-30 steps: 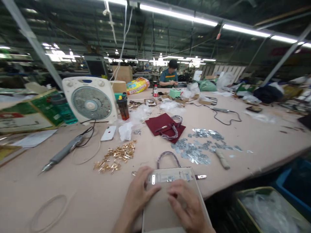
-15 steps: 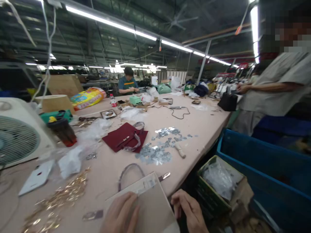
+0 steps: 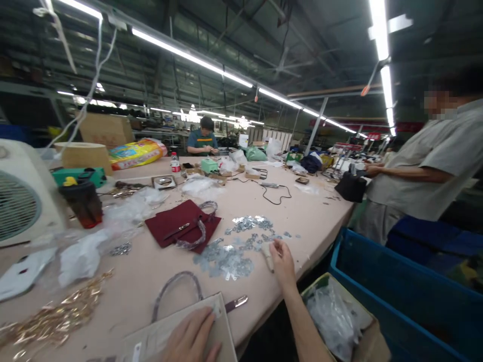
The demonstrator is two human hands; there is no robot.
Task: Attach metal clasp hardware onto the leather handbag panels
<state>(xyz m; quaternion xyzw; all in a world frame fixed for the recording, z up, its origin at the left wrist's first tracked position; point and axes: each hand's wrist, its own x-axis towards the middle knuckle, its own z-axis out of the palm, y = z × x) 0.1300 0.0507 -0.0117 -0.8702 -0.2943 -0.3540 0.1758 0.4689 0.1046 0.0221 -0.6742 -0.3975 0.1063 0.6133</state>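
Note:
My left hand (image 3: 194,332) lies with its fingers stretched out on a flat beige bag panel (image 3: 222,327) at the table's front edge. A curved, wrapped bag handle (image 3: 180,276) loops out behind the panel, and a dark strap with a shiny metal end (image 3: 237,302) sticks out at its right. Further forward, my right hand (image 3: 283,261) has its fingers curled together beside a small, beige stick-like piece (image 3: 267,257). Whatever those fingers hold, if anything, is hidden. Many thin silver metal plates (image 3: 226,264) lie scattered left of this hand.
A dark red bag (image 3: 162,223) lies behind the plates. Gold metal pieces (image 3: 64,311), clear plastic (image 3: 83,254), a dark cup (image 3: 83,203) and a fan (image 3: 33,201) occupy the left. Right of the table are a box of plastic (image 3: 332,317), a blue bin (image 3: 392,281) and a standing person (image 3: 415,166).
My right hand has reached forward from beside the panel to the beige stick-like piece. My left hand stays on the panel. The camera view has shifted.

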